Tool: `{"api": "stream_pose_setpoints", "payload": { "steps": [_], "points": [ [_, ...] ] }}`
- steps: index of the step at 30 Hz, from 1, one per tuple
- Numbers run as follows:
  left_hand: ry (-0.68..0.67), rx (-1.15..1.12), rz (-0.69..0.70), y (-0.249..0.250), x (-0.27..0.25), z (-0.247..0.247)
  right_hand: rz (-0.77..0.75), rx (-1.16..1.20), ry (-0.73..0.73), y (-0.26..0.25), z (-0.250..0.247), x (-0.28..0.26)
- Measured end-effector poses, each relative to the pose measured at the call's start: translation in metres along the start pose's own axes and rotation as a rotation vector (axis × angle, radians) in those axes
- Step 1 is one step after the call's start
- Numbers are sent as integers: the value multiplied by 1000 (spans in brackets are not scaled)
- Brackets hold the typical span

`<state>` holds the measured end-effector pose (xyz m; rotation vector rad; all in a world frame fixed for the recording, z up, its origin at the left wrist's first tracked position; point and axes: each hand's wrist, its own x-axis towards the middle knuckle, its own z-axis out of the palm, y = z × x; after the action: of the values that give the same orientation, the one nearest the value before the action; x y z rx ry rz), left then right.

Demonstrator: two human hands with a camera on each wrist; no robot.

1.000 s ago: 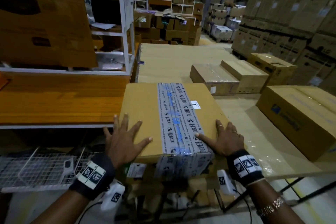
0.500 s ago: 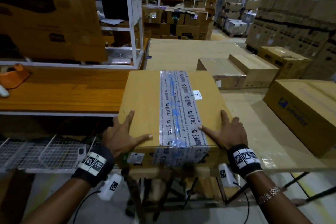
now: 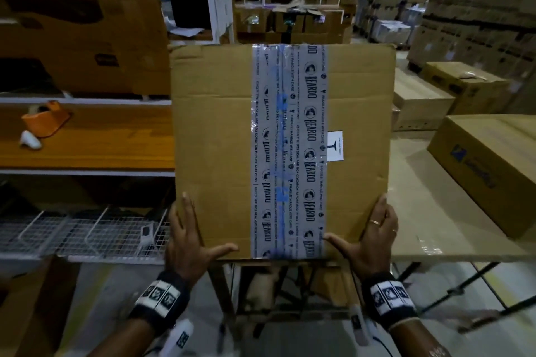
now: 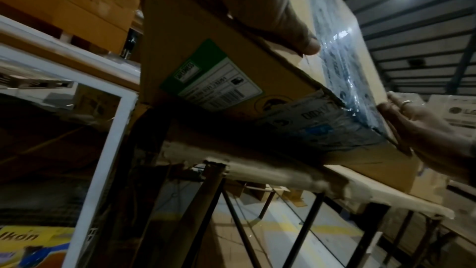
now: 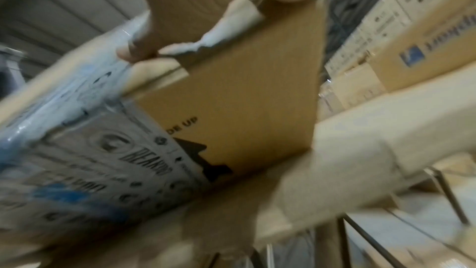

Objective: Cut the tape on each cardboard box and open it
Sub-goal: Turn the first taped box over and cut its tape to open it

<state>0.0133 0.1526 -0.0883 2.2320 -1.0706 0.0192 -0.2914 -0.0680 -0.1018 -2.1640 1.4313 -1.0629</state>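
Note:
A sealed cardboard box (image 3: 217, 130) stands tilted up in front of me, its top facing me. A wide strip of grey printed tape (image 3: 287, 139) runs down the middle of the top and over the near side (image 5: 90, 160). My left hand (image 3: 188, 243) grips the near left corner, with the thumb (image 4: 296, 34) on the top and the fingers along the side. My right hand (image 3: 368, 246) grips the near right corner the same way, thumb (image 5: 144, 48) on the top. The box's lower near edge rests on the table edge (image 4: 283, 174). No cutting tool is in view.
An orange tape dispenser (image 3: 43, 119) lies on the wooden shelf (image 3: 101, 151) to the left, above a white wire basket (image 3: 72, 235). Closed boxes (image 3: 487, 165) sit on the table (image 3: 435, 211) to the right, and stacked cartons (image 3: 478, 9) fill the back right.
The box has tipped up so its top faces me. Both hands slid from lying flat on the top to gripping its near corners.

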Motion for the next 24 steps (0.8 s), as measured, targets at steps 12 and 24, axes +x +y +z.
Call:
{"api": "stream_pose_setpoints", "payload": {
  "steps": [12,24],
  "points": [
    [-97,88,185,-34,47,36,72,188,-170,19,52,46],
    [473,174,382,74,116,-111,-251,249,273,-101,-66,128]
  ]
}}
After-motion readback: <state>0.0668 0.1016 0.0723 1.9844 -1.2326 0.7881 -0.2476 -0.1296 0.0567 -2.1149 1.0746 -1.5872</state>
